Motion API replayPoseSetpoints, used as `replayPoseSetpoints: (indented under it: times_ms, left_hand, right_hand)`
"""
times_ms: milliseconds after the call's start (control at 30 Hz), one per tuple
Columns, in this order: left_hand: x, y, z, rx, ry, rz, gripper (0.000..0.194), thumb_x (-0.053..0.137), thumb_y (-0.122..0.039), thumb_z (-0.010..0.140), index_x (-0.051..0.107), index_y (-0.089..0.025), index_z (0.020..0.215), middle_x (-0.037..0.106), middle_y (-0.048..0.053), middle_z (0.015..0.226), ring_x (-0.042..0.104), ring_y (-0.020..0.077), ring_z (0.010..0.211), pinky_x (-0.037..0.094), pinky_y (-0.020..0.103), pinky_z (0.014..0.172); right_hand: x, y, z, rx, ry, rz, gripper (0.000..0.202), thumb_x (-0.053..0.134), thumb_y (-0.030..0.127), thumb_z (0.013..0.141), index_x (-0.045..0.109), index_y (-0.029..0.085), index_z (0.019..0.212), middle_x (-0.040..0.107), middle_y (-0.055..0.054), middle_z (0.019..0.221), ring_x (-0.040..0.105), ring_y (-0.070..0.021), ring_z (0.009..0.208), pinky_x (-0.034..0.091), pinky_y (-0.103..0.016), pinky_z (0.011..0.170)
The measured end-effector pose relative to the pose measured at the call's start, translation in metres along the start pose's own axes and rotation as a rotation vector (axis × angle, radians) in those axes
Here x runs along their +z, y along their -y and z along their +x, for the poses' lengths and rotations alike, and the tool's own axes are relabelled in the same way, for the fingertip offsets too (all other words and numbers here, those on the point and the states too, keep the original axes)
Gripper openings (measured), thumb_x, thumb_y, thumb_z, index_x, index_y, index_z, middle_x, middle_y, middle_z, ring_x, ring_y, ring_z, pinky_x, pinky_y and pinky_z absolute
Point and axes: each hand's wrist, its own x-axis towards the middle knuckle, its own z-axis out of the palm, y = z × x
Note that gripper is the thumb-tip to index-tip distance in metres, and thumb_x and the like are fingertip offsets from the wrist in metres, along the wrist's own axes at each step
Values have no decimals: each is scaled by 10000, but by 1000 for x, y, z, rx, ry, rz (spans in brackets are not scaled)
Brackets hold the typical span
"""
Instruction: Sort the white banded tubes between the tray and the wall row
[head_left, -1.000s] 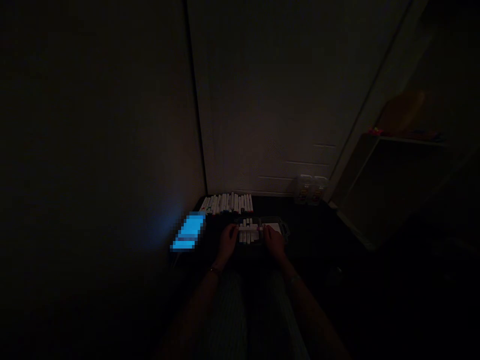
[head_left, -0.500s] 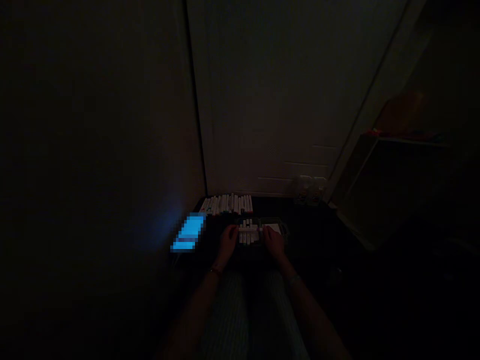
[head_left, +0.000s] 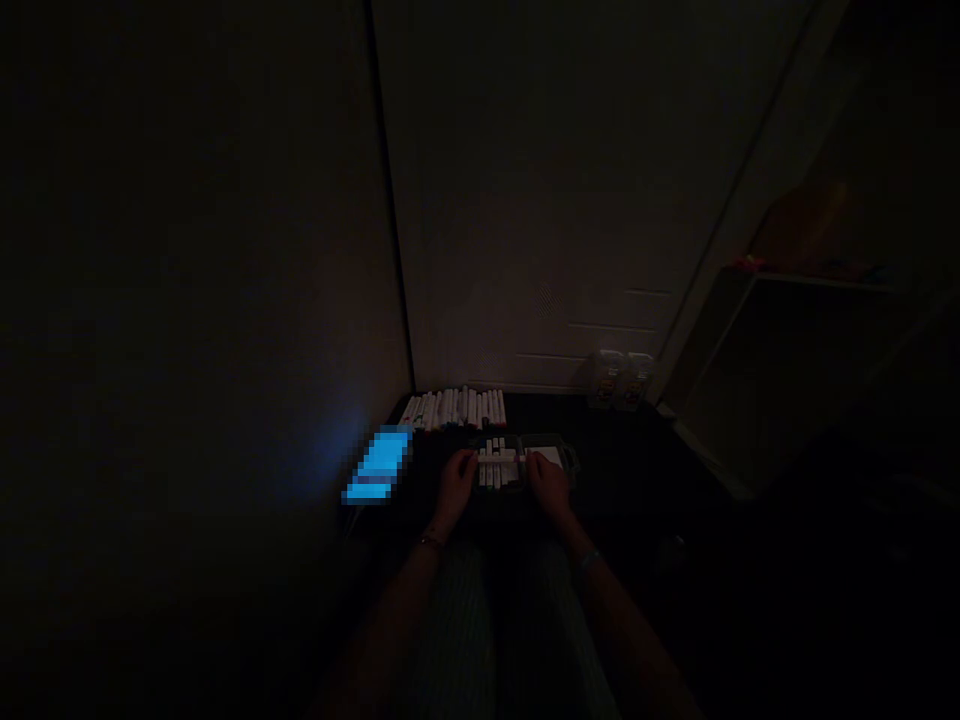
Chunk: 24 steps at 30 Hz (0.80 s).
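In the dim head view, a white marker lies crosswise between my two hands, above an opened clear plastic case. My left hand pinches its left end, and my right hand has its fingers closed at the other end. Below the crosswise marker, several white markers stand side by side in the case's left half. A pale, flat white piece shows in the right half, partly covered by my right hand.
Behind the case, a row of white markers lies along the back of the dark table. A glowing, blurred-out screen is at the left. Two clear containers stand at the back right, near a shelf.
Both hands and the marker stay almost in the same place. The light on the wall and on the clear containers is slightly brighter.
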Motion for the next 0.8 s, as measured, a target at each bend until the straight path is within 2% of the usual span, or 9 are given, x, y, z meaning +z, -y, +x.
replayPoseSetpoints:
  times_ms: [467, 800]
  left_hand:
    - [0, -3, 1, -2, 10, -11, 256, 439, -358, 767, 565, -170, 887, 607, 54, 915, 555, 173, 867, 421, 308, 801]
    - [0, -2, 0, 10, 6, -20, 253, 445, -351, 766, 565, -173, 899, 602, 53, 925, 545, 173, 882, 411, 311, 815]
  right_hand:
    - [2, -1, 1, 15, -31, -9, 491, 158, 440, 893, 586, 201, 879, 626, -39, 728, 538, -119, 629, 239, -213, 532]
    - [-5, 4, -2, -12, -74, 119, 468, 169, 431, 886, 568, 189, 850, 591, -14, 701, 497, -103, 602, 246, -198, 520]
